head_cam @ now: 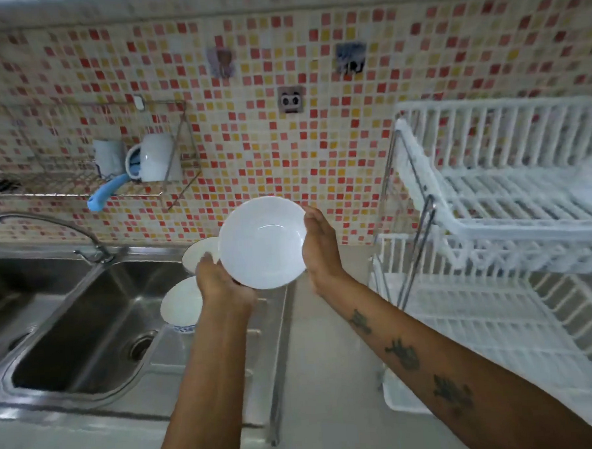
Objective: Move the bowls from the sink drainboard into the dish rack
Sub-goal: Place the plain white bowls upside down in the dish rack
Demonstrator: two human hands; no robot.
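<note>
Bowls: one (pixel 262 241) held (both hands), two on drainboard (pixel 275 314).

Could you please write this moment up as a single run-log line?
phase: carrying | left hand and right hand: both on white bowl | two bowls on drainboard | dish rack: no bowls seen

Both forearms are bare, the right forearm (pixel 414 352) bearing several dark tattoos.
</note>
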